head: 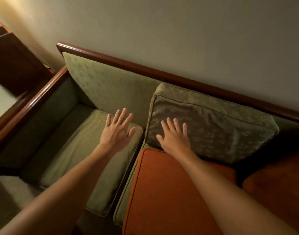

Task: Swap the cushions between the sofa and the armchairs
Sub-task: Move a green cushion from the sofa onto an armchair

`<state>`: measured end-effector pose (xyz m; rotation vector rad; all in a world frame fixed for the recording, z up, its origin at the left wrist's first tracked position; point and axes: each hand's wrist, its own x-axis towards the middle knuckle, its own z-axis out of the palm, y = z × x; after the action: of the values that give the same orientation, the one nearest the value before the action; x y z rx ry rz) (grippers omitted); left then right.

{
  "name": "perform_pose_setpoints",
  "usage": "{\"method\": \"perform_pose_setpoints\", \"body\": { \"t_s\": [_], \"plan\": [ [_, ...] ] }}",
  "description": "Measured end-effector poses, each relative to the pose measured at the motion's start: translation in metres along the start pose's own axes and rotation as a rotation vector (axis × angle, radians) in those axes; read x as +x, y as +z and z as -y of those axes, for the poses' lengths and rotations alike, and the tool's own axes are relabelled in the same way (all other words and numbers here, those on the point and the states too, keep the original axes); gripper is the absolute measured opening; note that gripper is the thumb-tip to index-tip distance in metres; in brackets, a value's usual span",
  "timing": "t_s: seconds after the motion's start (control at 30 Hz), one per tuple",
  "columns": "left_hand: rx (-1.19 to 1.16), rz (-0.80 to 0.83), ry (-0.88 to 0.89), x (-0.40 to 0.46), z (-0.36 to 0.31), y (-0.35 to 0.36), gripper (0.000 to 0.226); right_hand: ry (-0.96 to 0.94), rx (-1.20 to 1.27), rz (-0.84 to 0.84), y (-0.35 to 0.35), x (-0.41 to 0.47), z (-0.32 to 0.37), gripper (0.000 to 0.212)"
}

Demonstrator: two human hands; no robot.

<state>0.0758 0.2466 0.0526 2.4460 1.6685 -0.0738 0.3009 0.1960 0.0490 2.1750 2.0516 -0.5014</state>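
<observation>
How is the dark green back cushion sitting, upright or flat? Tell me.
Upright but tilted: the dark green back cushion leans against the sofa back, bottom edge on the orange seat cushion, right hand flat on it.

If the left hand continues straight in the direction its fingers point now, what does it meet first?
Probably the sofa's green backrest. The left hand is open, fingers spread, above the green seat cushion, pointing toward that backrest. Nothing shows between them, though depth is hard to judge from this one view.

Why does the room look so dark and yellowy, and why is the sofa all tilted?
Head view: dim warm light glows at the upper left of the wall; the sofa slants because the wide lens is tilted; deep shadow beside the back cushion; edges look soft.
</observation>
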Motion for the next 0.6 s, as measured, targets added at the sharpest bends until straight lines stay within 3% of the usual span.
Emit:
{"method": "perform_pose_setpoints", "body": {
  "t_s": [0.27,0.6],
  "plan": [
    [-0.129,0.068,-0.275,-0.125,0.110,-0.015,0.070,-0.079,-0.105,0.138,-0.001,-0.028,0.139,0.070],
    [-0.297,0.071,-0.604,-0.371,0.252,-0.015,0.067,-0.329,-0.150,0.219,0.052,-0.149,0.384,0.071]
  ]
}}
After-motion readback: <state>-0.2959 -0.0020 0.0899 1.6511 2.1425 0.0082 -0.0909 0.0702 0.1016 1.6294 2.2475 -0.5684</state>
